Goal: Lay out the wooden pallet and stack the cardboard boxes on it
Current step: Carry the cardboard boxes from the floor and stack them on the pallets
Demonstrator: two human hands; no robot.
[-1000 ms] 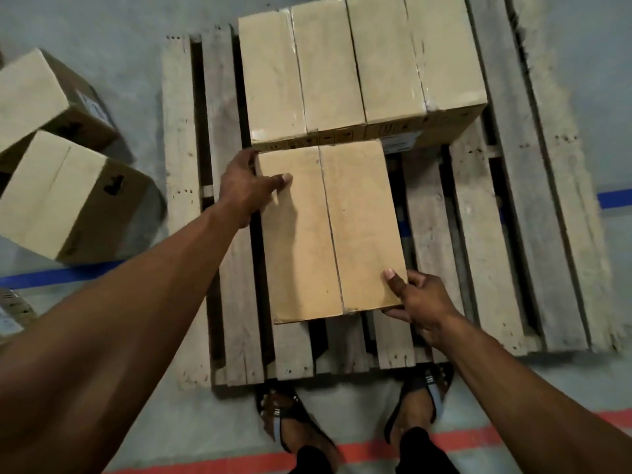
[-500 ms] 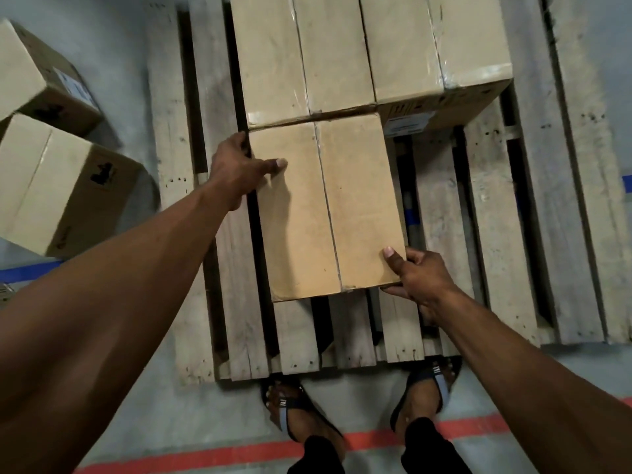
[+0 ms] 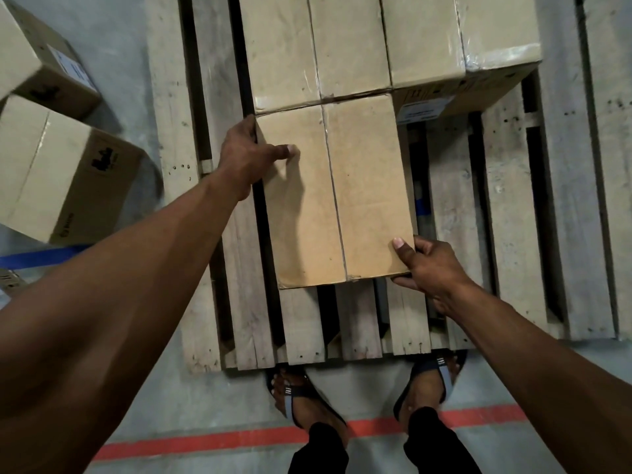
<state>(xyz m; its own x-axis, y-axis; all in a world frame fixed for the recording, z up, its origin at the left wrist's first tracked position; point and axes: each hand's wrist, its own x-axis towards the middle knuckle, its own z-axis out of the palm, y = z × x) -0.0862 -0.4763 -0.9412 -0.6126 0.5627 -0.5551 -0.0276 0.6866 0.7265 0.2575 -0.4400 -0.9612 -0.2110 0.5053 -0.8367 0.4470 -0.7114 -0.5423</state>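
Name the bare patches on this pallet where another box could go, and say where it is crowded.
Free: the slats of the wooden pallet right of the held box, in front of the back-right box; also the narrow left slats. Crowded: the held box butts against the back-left box, with the left hand and right hand at its corners.

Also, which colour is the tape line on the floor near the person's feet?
Red-orange; the tape line shows best in the head view.
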